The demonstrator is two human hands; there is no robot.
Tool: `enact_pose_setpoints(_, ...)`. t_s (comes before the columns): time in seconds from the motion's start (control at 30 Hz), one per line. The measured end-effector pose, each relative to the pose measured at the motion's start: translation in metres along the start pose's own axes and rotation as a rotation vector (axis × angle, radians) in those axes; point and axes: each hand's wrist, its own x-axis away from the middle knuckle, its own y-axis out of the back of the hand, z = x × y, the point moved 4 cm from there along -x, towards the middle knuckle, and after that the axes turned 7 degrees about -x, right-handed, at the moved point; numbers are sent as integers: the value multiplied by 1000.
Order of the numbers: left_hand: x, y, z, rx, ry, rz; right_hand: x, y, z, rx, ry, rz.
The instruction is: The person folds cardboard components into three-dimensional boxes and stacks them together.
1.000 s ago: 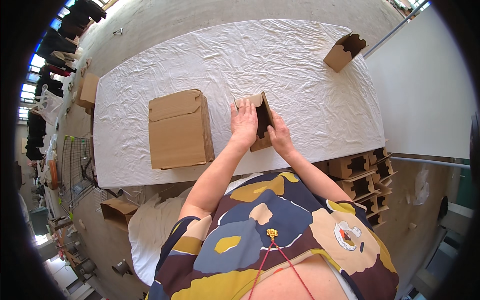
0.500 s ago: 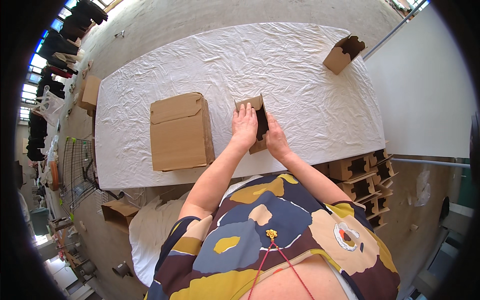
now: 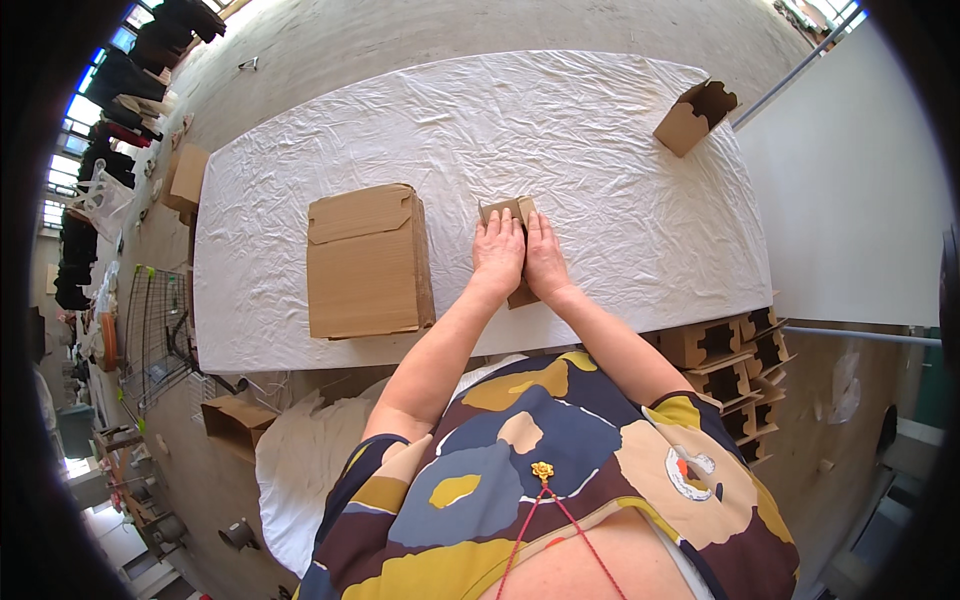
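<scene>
A small brown cardboard box [image 3: 522, 296] lies in front of me on the white-clothed table [image 3: 610, 150], mostly covered by my hands. My left hand [image 3: 497, 256] rests flat on its upper face, fingers stretched toward the far end. Close beside it, my right hand [image 3: 542, 258] lies along the right flap with its fingers straight. Both palms press on the cardboard, and a dark gap shows between them. To the left stands a stack of flat cardboard blanks [image 3: 365, 265], nearest to my left hand.
A folded open-topped carton [image 3: 685, 125] stands at the table's far right corner. Stacked cartons [image 3: 700, 345] sit below the right front edge. An open carton [image 3: 238, 425] is on the floor at left, near a wire rack [image 3: 155, 320]. A white panel [image 3: 850, 190] borders the right side.
My right hand has moved left and over the box, now beside my left hand. The right flap has folded inward, so the wide dark opening has narrowed.
</scene>
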Motion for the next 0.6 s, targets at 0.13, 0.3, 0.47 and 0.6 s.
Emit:
enact_pose_setpoints(0.13, 6, 3, 8, 247, -42, -114, 2, -4, -4, 44, -78, 19)
enact_pose_setpoints(0.3, 35, 17, 22, 842, 2, -460, 1, 5, -4, -40, -91, -33)
enact_pose_setpoints(0.47, 45, -13, 22, 1363, 219, -483, 2, 3, -24, -98, -76, -94)
enact_pose_setpoints(0.6, 39, -18, 18, 1211, 271, -451, 3, 7, -16, -77, -159, 12)
